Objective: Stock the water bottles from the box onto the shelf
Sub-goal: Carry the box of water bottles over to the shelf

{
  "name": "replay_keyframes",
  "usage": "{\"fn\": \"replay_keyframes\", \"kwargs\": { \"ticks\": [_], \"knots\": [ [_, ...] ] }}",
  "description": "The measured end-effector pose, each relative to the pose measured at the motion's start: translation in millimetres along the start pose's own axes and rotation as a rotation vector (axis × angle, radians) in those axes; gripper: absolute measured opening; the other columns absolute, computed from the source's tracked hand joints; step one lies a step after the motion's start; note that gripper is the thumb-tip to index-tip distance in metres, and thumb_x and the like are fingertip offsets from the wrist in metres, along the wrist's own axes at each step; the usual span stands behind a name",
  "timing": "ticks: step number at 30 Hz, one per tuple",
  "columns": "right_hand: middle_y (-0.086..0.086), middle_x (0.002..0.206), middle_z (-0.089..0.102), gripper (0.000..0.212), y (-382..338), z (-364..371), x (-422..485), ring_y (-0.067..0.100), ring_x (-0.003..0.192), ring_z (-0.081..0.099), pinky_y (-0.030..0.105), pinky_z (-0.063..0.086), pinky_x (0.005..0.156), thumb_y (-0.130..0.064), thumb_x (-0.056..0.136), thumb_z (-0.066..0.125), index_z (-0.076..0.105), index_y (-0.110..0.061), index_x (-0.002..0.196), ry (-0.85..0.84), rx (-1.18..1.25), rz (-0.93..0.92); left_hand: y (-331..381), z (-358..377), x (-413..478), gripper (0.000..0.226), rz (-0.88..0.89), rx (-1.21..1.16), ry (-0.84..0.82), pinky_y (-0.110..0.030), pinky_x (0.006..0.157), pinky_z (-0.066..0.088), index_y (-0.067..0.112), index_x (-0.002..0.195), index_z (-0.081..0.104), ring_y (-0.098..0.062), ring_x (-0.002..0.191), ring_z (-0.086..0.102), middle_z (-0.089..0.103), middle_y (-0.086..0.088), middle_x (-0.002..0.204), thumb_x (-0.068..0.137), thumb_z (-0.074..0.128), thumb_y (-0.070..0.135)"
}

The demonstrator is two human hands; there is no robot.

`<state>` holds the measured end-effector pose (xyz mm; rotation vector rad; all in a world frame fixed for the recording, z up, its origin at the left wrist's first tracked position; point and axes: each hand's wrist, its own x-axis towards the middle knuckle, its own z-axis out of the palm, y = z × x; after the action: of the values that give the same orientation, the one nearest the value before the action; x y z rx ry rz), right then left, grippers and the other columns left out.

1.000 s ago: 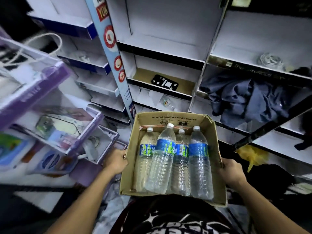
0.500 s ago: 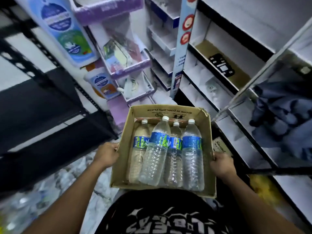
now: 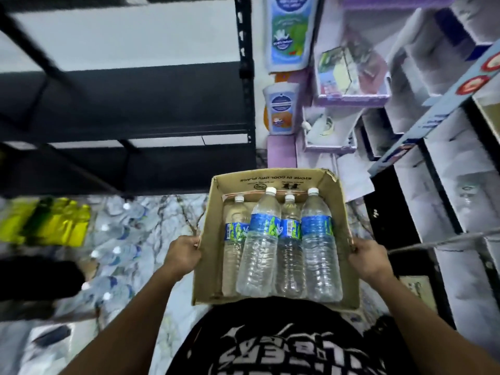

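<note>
Brown corrugated cardboard box point(image 3: 273, 180), open at the top, is carried low in front of the person's black printed shirt point(image 3: 270, 345), with one hand on each side wall. The left hand point(image 3: 184, 255) grips the left wall about midway along, thumb up at the rim. The right hand point(image 3: 370, 262) grips the right wall opposite it in the same way. Each hand is curled round cardboard and holds nothing else.

The step in hand looks like bringing the load to the shelving. To do it well, hold the box level so nothing rolls and bring it close to a free board. Rest it somewhere steady before freeing a hand, since one hand on a thin wall would likely let it twist.

Four clear plastic water bottles point(image 3: 319, 253) with blue-green labels and white caps lie flat between the two hands. They sit side by side with caps pointing away from the body, and the second from the left rides up on its neighbours. Neither hand touches a bottle.

Beyond, more bottles point(image 3: 116, 253), blurred, lie loose on the marbled floor point(image 3: 173, 220). The black metal rack point(image 3: 121, 104) with pale boards stands ahead to the left.
</note>
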<state>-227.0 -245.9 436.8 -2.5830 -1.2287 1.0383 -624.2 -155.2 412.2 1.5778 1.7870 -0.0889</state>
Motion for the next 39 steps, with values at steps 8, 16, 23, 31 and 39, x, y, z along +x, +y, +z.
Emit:
{"fn": "replay_keyframes", "kwargs": {
  "ticks": [8, 16, 23, 31, 39],
  "knots": [
    [0.023, 0.09, 0.075, 0.015, -76, 76, -31, 0.04, 0.093, 0.071, 0.032, 0.049, 0.07, -0.017, 0.084, 0.062, 0.076, -0.012, 0.082, -0.089, 0.018, 0.054, -97, -56, 10, 0.034, -0.009, -0.01, 0.013, -0.031, 0.074, 0.053, 0.028, 0.099, 0.082, -0.031, 0.089, 0.074, 0.079, -0.009, 0.092, 0.075, 0.059, 0.023],
    [0.024, 0.081, 0.071, 0.015, -101, 110, -32, 0.04, 0.08, 0.069, 0.04, 0.054, 0.071, -0.026, 0.069, 0.051, 0.051, -0.022, 0.054, -0.048, -0.007, 0.025, -139, -65, 17, 0.031, -0.056, -0.001, 0.012, -0.029, 0.076, 0.05, 0.024, 0.103, 0.081, -0.033, 0.093, 0.072, 0.079, -0.011, 0.093, 0.078, 0.062, 0.021],
    [0.021, 0.079, 0.07, 0.022, -95, 119, -20, 0.04, 0.085, 0.068, 0.039, 0.053, 0.076, -0.007, 0.081, 0.063, 0.062, -0.018, 0.062, -0.097, -0.061, 0.094, -131, -51, 19, 0.038, -0.124, -0.039, -0.008, -0.028, 0.07, 0.045, 0.02, 0.101, 0.081, -0.031, 0.09, 0.071, 0.078, -0.013, 0.093, 0.075, 0.055, 0.032],
    [0.019, 0.092, 0.075, 0.013, -77, 134, 28, 0.032, 0.093, 0.071, 0.035, 0.052, 0.081, -0.011, 0.087, 0.067, 0.08, -0.012, 0.086, -0.236, -0.112, 0.139, -133, 3, 56, 0.015, -0.341, -0.145, -0.131, -0.034, 0.074, 0.057, 0.015, 0.09, 0.081, -0.03, 0.086, 0.073, 0.078, -0.015, 0.089, 0.079, 0.072, 0.009],
    [0.014, 0.095, 0.076, 0.022, -44, 214, 131, 0.027, 0.083, 0.066, 0.027, 0.047, 0.071, -0.031, 0.093, 0.066, 0.081, -0.015, 0.096, -0.353, -0.159, 0.27, -158, 89, 166, 0.025, -0.498, -0.216, -0.223, -0.014, 0.04, 0.04, 0.012, 0.092, 0.078, -0.01, 0.047, 0.055, 0.066, -0.003, 0.065, 0.075, 0.073, -0.006]
  ]
}}
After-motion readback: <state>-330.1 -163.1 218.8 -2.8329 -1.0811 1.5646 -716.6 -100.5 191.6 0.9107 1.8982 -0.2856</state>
